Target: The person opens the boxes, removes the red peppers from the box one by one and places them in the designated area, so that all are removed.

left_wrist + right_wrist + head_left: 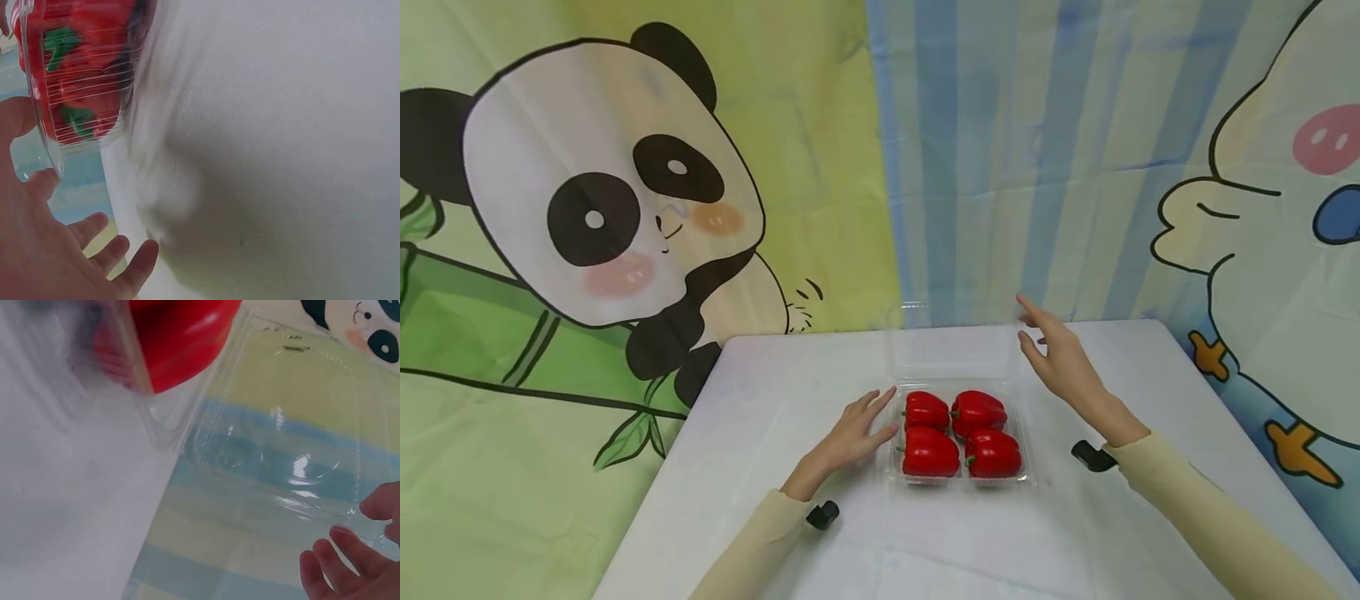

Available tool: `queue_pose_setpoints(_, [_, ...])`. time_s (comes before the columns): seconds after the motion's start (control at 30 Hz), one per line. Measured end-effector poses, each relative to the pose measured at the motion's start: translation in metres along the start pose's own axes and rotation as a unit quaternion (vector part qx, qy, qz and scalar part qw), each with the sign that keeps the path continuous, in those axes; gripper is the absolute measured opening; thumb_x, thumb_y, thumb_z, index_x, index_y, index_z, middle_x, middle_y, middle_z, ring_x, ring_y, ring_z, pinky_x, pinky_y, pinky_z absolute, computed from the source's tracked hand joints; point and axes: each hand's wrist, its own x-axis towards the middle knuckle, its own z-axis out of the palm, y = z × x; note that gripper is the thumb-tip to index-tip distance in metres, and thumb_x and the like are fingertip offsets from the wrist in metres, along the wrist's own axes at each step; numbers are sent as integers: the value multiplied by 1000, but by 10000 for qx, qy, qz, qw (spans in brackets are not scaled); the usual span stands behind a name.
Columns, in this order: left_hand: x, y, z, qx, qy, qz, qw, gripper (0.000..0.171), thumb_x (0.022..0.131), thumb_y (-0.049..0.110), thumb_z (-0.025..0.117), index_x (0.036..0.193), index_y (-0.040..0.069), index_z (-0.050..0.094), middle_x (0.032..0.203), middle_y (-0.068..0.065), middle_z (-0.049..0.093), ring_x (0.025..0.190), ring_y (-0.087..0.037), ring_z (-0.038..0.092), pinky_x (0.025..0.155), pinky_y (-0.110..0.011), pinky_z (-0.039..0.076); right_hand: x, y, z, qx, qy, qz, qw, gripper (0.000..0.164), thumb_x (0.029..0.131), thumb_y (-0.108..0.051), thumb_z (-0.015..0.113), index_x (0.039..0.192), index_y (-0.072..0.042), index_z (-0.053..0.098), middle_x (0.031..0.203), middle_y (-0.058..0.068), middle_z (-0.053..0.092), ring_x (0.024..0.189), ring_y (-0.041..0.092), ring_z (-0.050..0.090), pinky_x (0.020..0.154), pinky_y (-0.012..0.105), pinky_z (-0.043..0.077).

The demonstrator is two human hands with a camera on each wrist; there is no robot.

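In the head view, a clear plastic box (1017,421) sits on the white bench (737,442), towards five o'clock, with four red bell peppers (930,452) in it. Its transparent lid (951,346) stands raised at twelve o'clock of the box, barely readable here. The left hand (853,429) is at the box's nine o'clock side, fingers spread, gripping nothing; the right hand (1067,358) is at one to two o'clock, thumb and fingers apart, also gripping nothing.

The left wrist view adds, at ten o'clock, the box's ribbed wall and two green stems (61,47) behind it. The left thumb and index finger reach to its rim, the other fingers splayed clear.

The right wrist view shows the lid far better, glossy and dotted along its edges. At four o'clock the right hand's parted fingertips are by its edge; whether they touch, I cannot tell.
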Motion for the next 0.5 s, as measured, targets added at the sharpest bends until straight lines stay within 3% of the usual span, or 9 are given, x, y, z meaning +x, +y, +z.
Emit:
queue_pose_setpoints(0.2, [0,1,0,-36,-21,-38,10000,71,97,59,51,159,43,21,165,-12,26,150,-39,27,110,-70,34,17,23,17,243,-525,417,9975,79,99,-2,54,163,-16,10,138,25,59,120,43,61,88,57,55])
queue_pose_setpoints(0.3, [0,1,0,-85,-9,-21,10000,71,96,58,52,159,43,22,165,-12,26,150,-39,27,110,-70,34,21,34,27,359,-908,780,9922,77,99,-3,55,162,-10,11,143,26,55,125,44,59,92,57,55])
queue_pose_setpoints(0.5, [-2,0,0,-46,3,42,10000,71,96,59,51,159,41,23,164,-13,28,149,-39,28,111,-69,34,14,53,45,720,-1816,1460,9698,70,100,-7,56,158,2,18,151,29,44,133,47,51,100,57,50])
